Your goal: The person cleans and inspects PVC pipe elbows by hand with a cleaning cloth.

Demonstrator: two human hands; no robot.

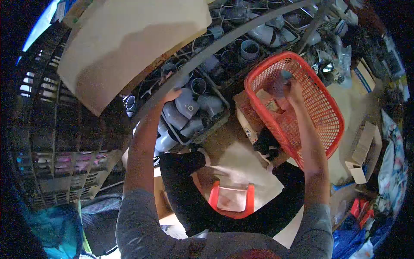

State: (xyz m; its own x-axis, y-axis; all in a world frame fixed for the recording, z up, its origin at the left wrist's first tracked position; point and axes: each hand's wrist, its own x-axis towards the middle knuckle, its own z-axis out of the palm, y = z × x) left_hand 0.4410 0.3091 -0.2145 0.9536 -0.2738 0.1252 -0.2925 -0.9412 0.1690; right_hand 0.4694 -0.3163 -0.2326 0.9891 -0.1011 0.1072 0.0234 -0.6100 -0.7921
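My left hand (171, 94) is at a crate of grey plastic pipe fittings (187, 105), beside a large elbow. A dark metal bar (198, 58) crosses in front of it and hides most of its fingers, so its grip does not show. Inside a red plastic basket (336, 116), my right hand (295, 92) is closed around a grey pipe fitting (283, 81), which is blurred. Small brownish pieces (269, 101) lie in the basket below that hand.
Crates with more grey fittings (249, 49) stretch along the back. A pale board (138, 39) rises at upper left, above a dark slatted crate (39, 125). A red stool (233, 212) stands between my legs. Right of the basket lies an open cardboard box (364, 151).
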